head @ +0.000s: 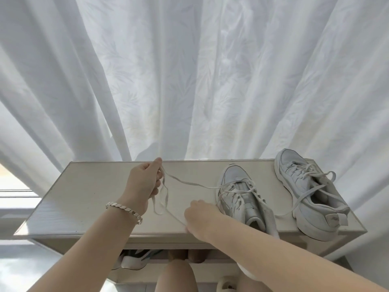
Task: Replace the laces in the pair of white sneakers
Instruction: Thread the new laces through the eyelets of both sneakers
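Observation:
Two white sneakers stand on a pale wooden shelf top (88, 186). The nearer sneaker (240, 199) sits mid-right with its laces loosened; the other sneaker (309, 192) lies at the far right, its laces slack too. A white lace (189, 183) runs taut from the nearer sneaker's eyelets leftward to my left hand (143, 184), which pinches it, with a loop hanging below. My right hand (202, 218) sits beside that sneaker near the shelf's front edge and grips the lace's lower strand. A bracelet circles my left wrist.
A white curtain (189, 81) hangs right behind the shelf. Below the shelf top, other shoes (134, 260) sit on a lower level. My knee (179, 277) shows at the bottom. A window sill (14, 194) lies at the left.

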A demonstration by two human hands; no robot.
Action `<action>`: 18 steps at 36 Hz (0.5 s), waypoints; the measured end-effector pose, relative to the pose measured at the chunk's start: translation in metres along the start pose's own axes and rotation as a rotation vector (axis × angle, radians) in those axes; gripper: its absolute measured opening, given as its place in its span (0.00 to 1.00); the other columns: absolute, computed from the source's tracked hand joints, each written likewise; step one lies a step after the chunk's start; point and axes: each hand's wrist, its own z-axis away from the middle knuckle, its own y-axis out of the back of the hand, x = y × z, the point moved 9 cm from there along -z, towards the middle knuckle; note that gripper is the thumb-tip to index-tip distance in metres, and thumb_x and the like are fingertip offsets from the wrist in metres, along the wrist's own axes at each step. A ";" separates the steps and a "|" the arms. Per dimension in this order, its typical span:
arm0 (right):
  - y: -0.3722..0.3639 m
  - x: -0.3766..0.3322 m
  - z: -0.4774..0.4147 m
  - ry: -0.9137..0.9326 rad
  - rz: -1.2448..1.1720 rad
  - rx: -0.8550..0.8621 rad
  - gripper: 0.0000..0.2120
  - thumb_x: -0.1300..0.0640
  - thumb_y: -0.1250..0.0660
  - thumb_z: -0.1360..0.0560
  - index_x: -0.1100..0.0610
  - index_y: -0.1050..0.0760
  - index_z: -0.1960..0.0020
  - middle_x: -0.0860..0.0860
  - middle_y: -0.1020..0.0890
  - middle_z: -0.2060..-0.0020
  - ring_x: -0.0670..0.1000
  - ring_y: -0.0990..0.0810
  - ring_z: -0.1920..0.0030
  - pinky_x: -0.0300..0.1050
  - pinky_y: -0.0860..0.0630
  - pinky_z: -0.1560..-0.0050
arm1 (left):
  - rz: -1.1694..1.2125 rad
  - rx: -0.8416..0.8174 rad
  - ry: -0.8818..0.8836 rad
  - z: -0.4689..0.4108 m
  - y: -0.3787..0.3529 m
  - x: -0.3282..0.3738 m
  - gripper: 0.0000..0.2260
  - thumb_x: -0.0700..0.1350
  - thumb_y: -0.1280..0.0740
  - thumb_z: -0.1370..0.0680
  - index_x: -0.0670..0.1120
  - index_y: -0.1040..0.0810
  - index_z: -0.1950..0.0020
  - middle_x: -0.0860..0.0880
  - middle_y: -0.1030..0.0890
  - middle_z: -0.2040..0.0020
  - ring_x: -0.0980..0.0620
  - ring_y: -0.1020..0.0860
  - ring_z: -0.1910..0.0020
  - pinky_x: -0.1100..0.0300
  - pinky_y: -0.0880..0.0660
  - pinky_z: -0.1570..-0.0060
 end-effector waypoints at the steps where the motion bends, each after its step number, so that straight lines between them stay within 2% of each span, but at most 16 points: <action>1: 0.002 0.000 0.002 0.012 -0.003 -0.002 0.12 0.61 0.40 0.21 0.64 0.28 0.40 0.60 0.29 0.44 0.60 0.30 0.42 0.52 0.33 0.44 | 0.023 0.002 0.009 0.000 0.001 -0.001 0.18 0.47 0.38 0.20 0.47 0.36 0.69 0.54 0.36 0.78 0.58 0.41 0.81 0.66 0.43 0.78; 3: 0.015 0.002 0.012 0.041 -0.150 0.048 0.06 0.61 0.43 0.22 0.61 0.27 0.52 0.58 0.28 0.57 0.57 0.29 0.53 0.47 0.33 0.55 | 0.078 0.016 0.020 0.001 0.003 0.000 0.17 0.47 0.38 0.20 0.47 0.36 0.68 0.55 0.36 0.78 0.57 0.41 0.81 0.66 0.43 0.79; 5: 0.034 0.016 0.025 0.033 -0.504 0.105 0.08 0.58 0.44 0.23 0.59 0.32 0.59 0.55 0.28 0.64 0.53 0.31 0.62 0.44 0.36 0.64 | 0.115 0.036 0.012 0.002 0.005 0.005 0.16 0.47 0.38 0.20 0.47 0.34 0.67 0.55 0.37 0.79 0.58 0.41 0.81 0.67 0.43 0.80; 8: 0.074 0.050 0.052 0.028 -0.960 0.307 0.12 0.59 0.46 0.22 0.58 0.36 0.64 0.51 0.26 0.71 0.48 0.29 0.70 0.44 0.32 0.65 | 0.127 0.023 0.017 0.007 -0.003 0.015 0.15 0.47 0.39 0.20 0.48 0.33 0.66 0.54 0.37 0.77 0.57 0.42 0.79 0.67 0.44 0.78; 11: 0.105 0.101 0.090 -0.003 -1.266 0.654 0.16 0.62 0.47 0.21 0.57 0.39 0.67 0.45 0.33 0.79 0.45 0.33 0.76 0.44 0.32 0.66 | 0.044 -0.043 0.029 0.020 -0.025 0.022 0.08 0.46 0.39 0.20 0.48 0.32 0.59 0.52 0.33 0.72 0.56 0.39 0.76 0.64 0.43 0.73; 13: 0.113 0.130 0.115 -0.009 -1.423 0.796 0.18 0.60 0.47 0.20 0.56 0.40 0.68 0.43 0.36 0.81 0.45 0.36 0.78 0.43 0.32 0.66 | -0.049 -0.072 -0.036 0.032 -0.040 0.029 0.03 0.43 0.38 0.22 0.48 0.30 0.55 0.51 0.28 0.67 0.55 0.36 0.72 0.63 0.39 0.70; 15: 0.114 0.150 0.134 0.002 -1.610 0.850 0.19 0.58 0.45 0.19 0.54 0.40 0.69 0.45 0.39 0.79 0.46 0.39 0.77 0.40 0.33 0.70 | -0.108 -0.116 -0.128 0.049 -0.058 0.038 0.03 0.43 0.36 0.22 0.49 0.28 0.56 0.51 0.25 0.66 0.54 0.33 0.70 0.62 0.36 0.67; 18: 0.116 0.163 0.158 0.034 -1.674 0.930 0.20 0.56 0.44 0.19 0.54 0.39 0.70 0.47 0.42 0.76 0.47 0.42 0.75 0.37 0.35 0.73 | -0.140 -0.369 -0.139 0.079 -0.103 0.042 0.12 0.47 0.39 0.21 0.46 0.22 0.62 0.51 0.20 0.68 0.57 0.33 0.73 0.68 0.36 0.71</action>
